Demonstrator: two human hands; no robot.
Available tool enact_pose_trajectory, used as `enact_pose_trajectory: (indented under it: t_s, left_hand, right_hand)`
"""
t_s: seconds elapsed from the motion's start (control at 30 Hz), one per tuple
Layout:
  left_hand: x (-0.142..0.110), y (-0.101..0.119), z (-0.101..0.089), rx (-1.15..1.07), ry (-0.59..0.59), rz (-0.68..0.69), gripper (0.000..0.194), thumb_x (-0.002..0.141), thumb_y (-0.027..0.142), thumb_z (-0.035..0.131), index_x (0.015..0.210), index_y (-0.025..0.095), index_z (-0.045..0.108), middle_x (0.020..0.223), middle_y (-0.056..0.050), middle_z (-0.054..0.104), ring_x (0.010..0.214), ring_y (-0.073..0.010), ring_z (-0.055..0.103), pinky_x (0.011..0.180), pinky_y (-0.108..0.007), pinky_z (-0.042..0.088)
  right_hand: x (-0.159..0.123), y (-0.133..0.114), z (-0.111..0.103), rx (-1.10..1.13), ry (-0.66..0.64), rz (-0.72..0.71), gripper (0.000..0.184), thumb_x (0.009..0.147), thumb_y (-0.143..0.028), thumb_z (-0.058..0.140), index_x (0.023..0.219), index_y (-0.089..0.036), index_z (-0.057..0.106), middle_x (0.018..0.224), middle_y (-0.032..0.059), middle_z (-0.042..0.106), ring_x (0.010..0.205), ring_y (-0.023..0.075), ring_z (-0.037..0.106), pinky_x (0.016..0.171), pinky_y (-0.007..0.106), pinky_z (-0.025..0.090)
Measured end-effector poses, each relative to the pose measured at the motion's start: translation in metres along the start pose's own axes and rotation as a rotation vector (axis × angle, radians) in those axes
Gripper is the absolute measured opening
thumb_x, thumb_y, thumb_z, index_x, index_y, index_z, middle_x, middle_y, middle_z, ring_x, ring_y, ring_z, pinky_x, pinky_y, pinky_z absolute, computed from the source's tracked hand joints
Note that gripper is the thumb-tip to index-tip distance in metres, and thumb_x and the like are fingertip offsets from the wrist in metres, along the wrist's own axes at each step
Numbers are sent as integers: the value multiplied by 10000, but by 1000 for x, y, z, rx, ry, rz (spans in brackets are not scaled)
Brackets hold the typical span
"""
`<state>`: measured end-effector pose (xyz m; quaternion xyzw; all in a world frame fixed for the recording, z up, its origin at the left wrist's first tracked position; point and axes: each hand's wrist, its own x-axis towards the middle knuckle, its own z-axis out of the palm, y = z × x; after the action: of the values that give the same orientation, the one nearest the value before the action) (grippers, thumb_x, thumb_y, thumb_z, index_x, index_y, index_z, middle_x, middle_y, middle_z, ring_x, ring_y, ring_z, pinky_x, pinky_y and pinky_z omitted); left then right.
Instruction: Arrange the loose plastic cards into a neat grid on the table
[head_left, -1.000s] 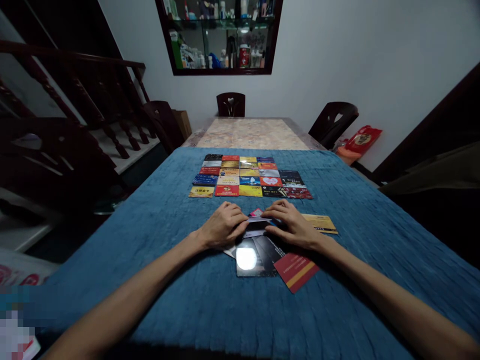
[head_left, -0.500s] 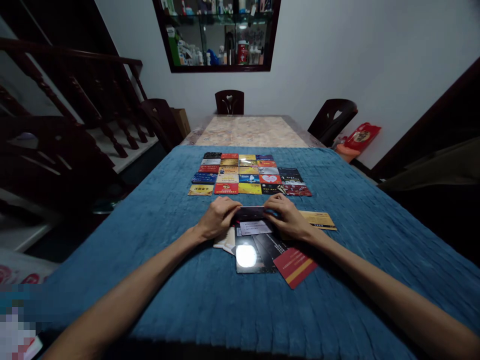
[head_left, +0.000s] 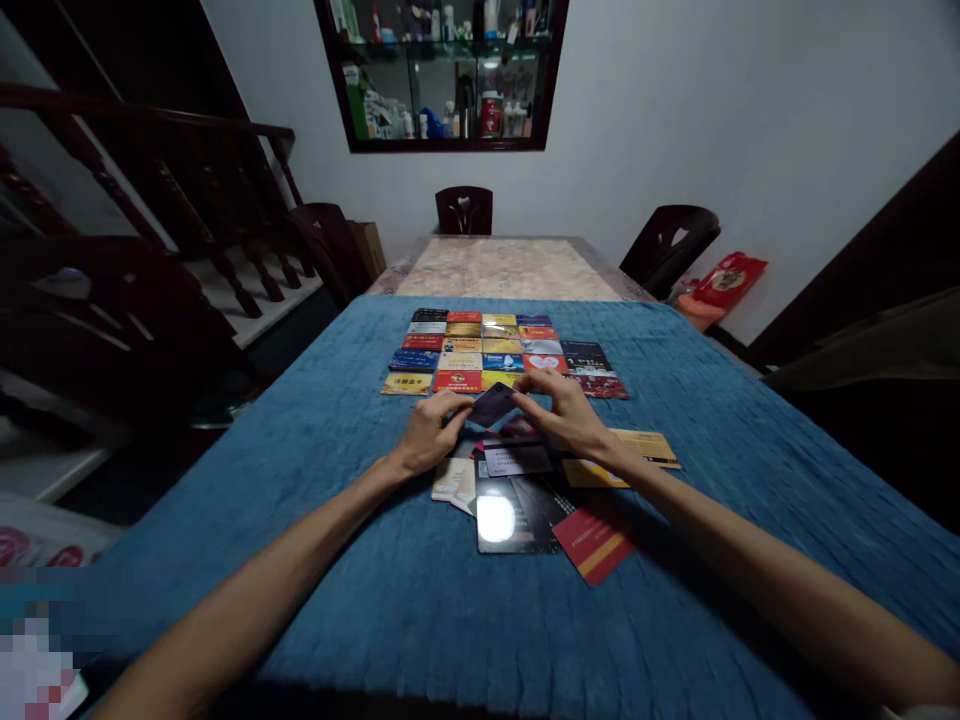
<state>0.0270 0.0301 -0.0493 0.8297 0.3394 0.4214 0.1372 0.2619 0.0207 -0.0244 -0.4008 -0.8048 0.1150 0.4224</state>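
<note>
Between my two hands a dark card [head_left: 493, 404] is held up at a tilt above a loose pile. My left hand [head_left: 433, 430] pinches its left corner, and my right hand [head_left: 562, 412] grips the upper right corner. Under it lie a silver-grey card [head_left: 517, 459], a large black card [head_left: 525, 520] with a bright glare, a red card with a yellow stripe [head_left: 594, 540] and cream cards [head_left: 454, 482]. Gold cards [head_left: 649, 447] lie partly behind my right wrist. Beyond my hands, several colourful cards are laid edge to edge in rows, among them a red card [head_left: 459, 381].
A blue cloth [head_left: 337, 570] covers the near part of the table; the marbled tabletop [head_left: 510, 265] shows beyond. Dark chairs [head_left: 464, 211] stand around the far end. A stair railing [head_left: 150, 115] is at left, and a red bag [head_left: 731, 278] sits on the right.
The dark card has turned from level to tilted, its right side raised. My right hand has moved up slightly, uncovering more of the pile. The view has shifted a little.
</note>
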Motion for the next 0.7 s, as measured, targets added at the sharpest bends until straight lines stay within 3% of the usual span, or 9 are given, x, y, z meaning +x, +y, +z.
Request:
enact_pose_trajectory:
  t_s: [0.13, 0.27, 0.47, 0.7]
  left_hand:
    - [-1, -1, 2, 2, -41, -1, 174, 874, 90, 591, 943, 174, 727, 920, -49, 754, 867, -180, 686, 819, -320, 552]
    - [-1, 1, 2, 20, -62, -23, 156, 876, 104, 584, 903, 175, 720, 899, -42, 750, 859, -178, 684, 821, -321, 552]
    - [0, 4, 0, -19, 84, -12, 176, 875, 145, 595, 1019, 163, 695, 994, -68, 754, 918, -191, 697, 865, -341, 556]
    - [0, 7, 1, -50, 160, -30, 127, 881, 184, 601, 982, 165, 674, 943, -59, 739, 870, -183, 692, 816, -310, 556]
  right_hand:
    - [11, -7, 7, 37, 82, -36, 98, 919, -266, 570, 886, -206, 641, 853, 44, 688, 805, 189, 604, 755, 317, 452]
    - [16, -11, 14, -76, 89, -137, 117, 939, -254, 568, 924, -210, 676, 878, 58, 709, 849, 211, 571, 771, 334, 431]
    - [14, -10, 15, -346, 19, -246, 187, 979, -265, 530, 990, -218, 710, 865, 65, 720, 863, 228, 495, 779, 354, 371]
    - [13, -8, 24, -406, -20, -272, 200, 987, -261, 511, 1046, -218, 698, 906, 68, 727, 884, 232, 482, 812, 372, 349]
